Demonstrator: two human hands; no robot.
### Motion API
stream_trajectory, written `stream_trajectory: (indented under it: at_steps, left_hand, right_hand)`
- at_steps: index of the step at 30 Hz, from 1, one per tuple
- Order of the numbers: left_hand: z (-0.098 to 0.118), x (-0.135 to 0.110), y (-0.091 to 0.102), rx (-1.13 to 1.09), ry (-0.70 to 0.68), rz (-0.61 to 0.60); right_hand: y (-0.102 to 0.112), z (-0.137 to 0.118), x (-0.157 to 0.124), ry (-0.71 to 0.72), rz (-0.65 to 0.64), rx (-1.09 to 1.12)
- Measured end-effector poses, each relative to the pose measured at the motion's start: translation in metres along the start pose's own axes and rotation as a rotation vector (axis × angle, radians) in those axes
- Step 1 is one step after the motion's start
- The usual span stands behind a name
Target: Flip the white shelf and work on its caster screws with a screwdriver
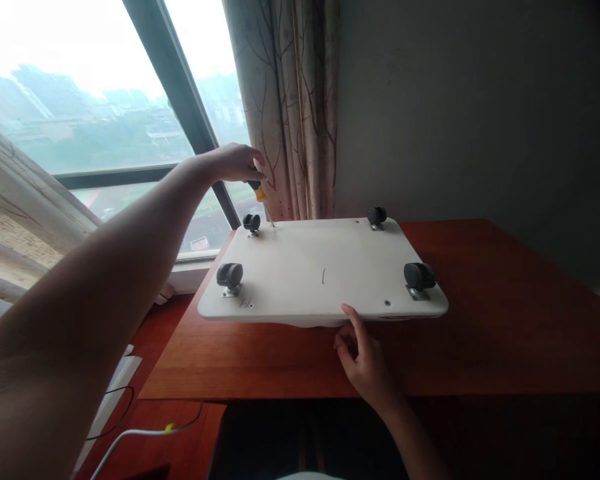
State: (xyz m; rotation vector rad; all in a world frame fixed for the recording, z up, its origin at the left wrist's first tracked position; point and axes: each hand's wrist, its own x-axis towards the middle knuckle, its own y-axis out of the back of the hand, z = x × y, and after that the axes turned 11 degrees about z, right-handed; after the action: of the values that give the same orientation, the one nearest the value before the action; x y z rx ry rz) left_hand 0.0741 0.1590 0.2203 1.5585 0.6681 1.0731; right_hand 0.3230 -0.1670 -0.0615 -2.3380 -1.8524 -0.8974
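A white board [320, 270] lies flat on the red-brown table, with several black caster wheels standing up at its corners, one of them at the far left [251, 223]. My left hand [235, 163] reaches over the far left corner, closed around the top of a screwdriver [258, 192] with a yellow and black handle; its thin shaft points down at the board beside that wheel. My right hand [363, 357] rests at the board's near edge, its index finger pressed on the rim and the other fingers curled under.
The wooden table [505, 333] stretches to the right and toward me. A grey wall stands behind it. A patterned curtain [295, 107] hangs at the back, beside a large window [95, 100]. White and dark cables [140, 430] lie at lower left.
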Motion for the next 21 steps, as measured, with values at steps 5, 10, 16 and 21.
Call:
stream_trajectory:
  at_steps: [5,10,16,21]
  left_hand:
    - [0.009,-0.009,-0.003,-0.094,0.174,0.017]
    - [0.008,-0.013,-0.001,0.034,0.195,0.003]
    - [0.015,-0.012,-0.006,0.174,0.125,0.091]
    - [0.024,-0.005,-0.017,0.245,-0.008,0.127]
  right_hand:
    - [0.001,-0.002,0.000,-0.010,-0.007,0.006]
    - [-0.001,0.004,0.000,0.006,-0.006,0.010]
    - [0.002,-0.001,0.000,-0.030,-0.024,0.012]
    - [0.004,-0.007,0.000,-0.057,-0.042,0.015]
